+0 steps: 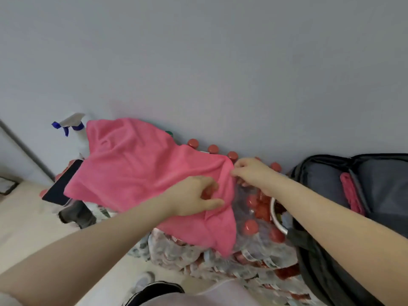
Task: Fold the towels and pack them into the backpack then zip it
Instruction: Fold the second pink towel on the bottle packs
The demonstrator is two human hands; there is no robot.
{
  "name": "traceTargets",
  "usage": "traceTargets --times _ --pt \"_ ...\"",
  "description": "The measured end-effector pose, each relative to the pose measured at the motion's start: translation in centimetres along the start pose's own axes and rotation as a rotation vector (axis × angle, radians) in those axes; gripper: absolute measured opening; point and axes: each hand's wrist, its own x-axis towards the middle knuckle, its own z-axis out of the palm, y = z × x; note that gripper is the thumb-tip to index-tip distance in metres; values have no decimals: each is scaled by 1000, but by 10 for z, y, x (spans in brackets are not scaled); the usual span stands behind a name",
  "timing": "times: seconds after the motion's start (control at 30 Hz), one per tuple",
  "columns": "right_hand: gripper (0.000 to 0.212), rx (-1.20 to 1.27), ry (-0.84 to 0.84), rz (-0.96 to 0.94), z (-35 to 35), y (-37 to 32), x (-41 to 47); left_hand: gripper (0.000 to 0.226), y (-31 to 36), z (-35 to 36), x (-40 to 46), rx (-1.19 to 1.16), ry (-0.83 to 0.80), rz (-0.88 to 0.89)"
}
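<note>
Two hands work one pink towel [141,173], seen from my head camera. Nearest the lens, my forearms reach forward over a shrink-wrapped pack of red-capped bottles [254,230], which serves as the working surface. My left hand [194,196] lies on the towel's right portion, its fingers curled and its thumb pressing into the cloth, gathering a fold of it. Just beyond, my right hand [254,173] pinches the towel's right edge between thumb and fingertips. The towel spreads leftward and away from me, rumpled and not yet folded, its far left corner reaching a white spray bottle [74,124] that stands against the wall [198,62]; a dark flat slab [60,184], perhaps a tablet, shows beneath its left margin. At right, the dark backpack [331,173] lies unzipped, with a folded pink towel [352,193] already tucked against its inner divider. I judge the step in hand to be the first fold of this towel. To do it well, I should draw the pinched edge taut, smooth the creases, bring the right edge across to meet the left squarely, and keep the cloth from snagging on the bottle caps before pressing the fold flat.
</note>
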Motion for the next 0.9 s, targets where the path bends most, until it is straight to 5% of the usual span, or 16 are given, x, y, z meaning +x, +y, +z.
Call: traceTargets --times 0.17,0.43,0.6,0.67,0.8,0.9 --pt "25 394 -155 -40 -28 -4 4 49 40 45 0 303 151 -252" --pt "25 50 104 -278 -69 21 24 10 81 61 6 29 450 -304" --pt "9 -466 288 -413 -124 22 20 49 115 50 23 158 559 -169" --pt "15 -636 285 -358 -138 25 21 36 132 47 35 77 488 -163" --pt "30 -870 300 -270 -123 28 17 20 151 54 50 -96 -95 -199" --pt "30 -885 259 -412 -84 15 11 47 140 57 38 -315 -366 -271"
